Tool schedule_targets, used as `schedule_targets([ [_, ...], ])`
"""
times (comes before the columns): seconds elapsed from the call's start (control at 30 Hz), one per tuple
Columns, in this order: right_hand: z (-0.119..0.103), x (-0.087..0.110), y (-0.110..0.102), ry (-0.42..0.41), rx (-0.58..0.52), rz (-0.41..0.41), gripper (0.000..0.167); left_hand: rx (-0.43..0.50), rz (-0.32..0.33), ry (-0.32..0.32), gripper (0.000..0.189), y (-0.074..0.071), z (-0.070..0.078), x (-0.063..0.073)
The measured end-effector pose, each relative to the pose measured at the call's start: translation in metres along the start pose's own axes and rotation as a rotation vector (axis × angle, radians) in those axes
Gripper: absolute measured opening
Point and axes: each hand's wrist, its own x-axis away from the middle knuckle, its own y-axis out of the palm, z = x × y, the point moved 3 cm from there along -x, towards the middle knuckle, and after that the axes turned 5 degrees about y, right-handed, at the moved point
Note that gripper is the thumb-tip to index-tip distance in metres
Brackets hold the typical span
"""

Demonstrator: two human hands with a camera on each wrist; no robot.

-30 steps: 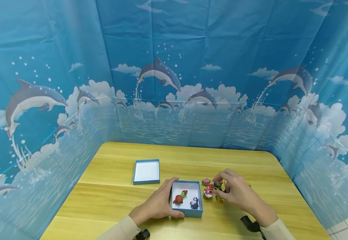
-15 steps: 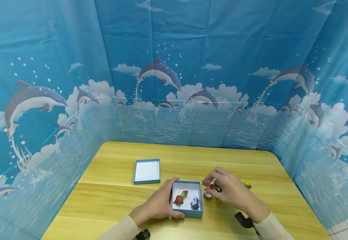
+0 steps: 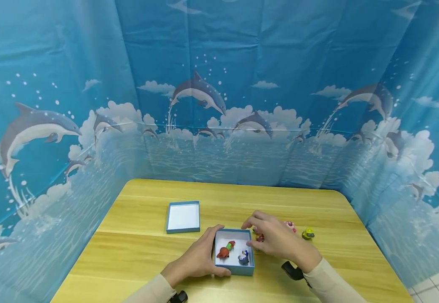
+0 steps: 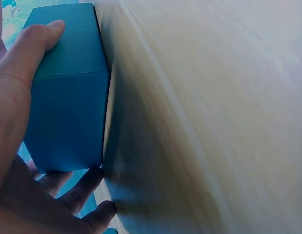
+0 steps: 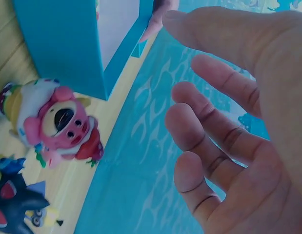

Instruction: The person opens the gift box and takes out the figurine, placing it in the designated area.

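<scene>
My left hand [image 3: 198,257] grips the left side of a shallow blue box [image 3: 238,270], thumb on its front wall and fingers round the far corner. Inside its white interior lie a red-brown figurine with a green middle [image 3: 225,250] and a dark blue and white figurine [image 3: 244,257]. My right hand [image 3: 276,240] hovers at the box's right rim, fingers loosely bent and holding nothing. A pink bear figurine [image 5: 65,122] with a strawberry-like red piece lies beside the box in the right wrist view, partly hidden by my hand in the head view.
A blue-edged lid [image 3: 183,216], white inside up, lies farther back on the left of the wooden table [image 3: 147,252]. Right of the box are a yellow figurine [image 3: 308,233], a pink one [image 3: 290,226] and a black pointed-eared one [image 5: 16,200]. A dolphin-print curtain [image 3: 219,160] surrounds the table.
My right hand has moved left from over the figurines to the box's right rim, uncovering the yellow and pink figurines. My left hand stays on the box.
</scene>
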Motion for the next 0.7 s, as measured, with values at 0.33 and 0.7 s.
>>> schedule_targets([
  [0.33, -0.016, -0.023, 0.007, -0.064, 0.027, -0.084, 0.033, -0.014, 0.009, 0.018, 0.139, -0.005, -0.003, -0.001],
  [0.7, -0.023, -0.039, 0.020, -0.055, -0.025, -0.237, 0.036, -0.009, -0.009, 0.008, 0.139, -0.002, 0.000, 0.002],
])
